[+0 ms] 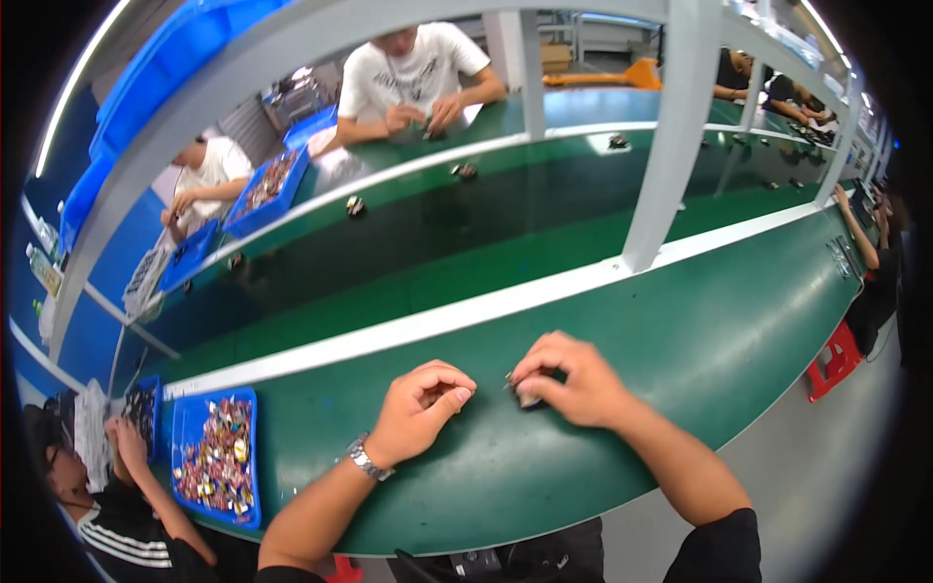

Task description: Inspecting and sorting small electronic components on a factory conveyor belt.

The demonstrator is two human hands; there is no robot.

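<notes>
Green workbench [680,350], near edge, middle: two bare hands set close together on the surface.

Right hand [569,379]: fingers curled down and pinched around a small dark part [526,396], which lies on the bench top under the fingertips. Only its lower edge shows; shape and make cannot be told.

Left hand [420,410]: loosely fisted, fingertips folded into the palm just beside the small dark part, not touching it. Whether anything sits inside the curled fingers cannot be told. A metal wristwatch [368,460] is on this wrist.

Near left corner of the workbench: blue tray [185,413] filled with small mixed-colour pieces. A second person in a dark striped sleeve [121,539] sits beside it, hand over another blue tray at the far left.

Behind the white rail [408,328] along the workbench's far edge: dark green belt [466,233] carrying several small dark items, well apart from each other.

Far side of the belt: person in a white shirt [413,68], both hands together on the far bench; another seated person to the left beside a blue bin [267,189] of small pieces.

Right end: red stool [834,360] on the floor; more people along the bench.
</notes>
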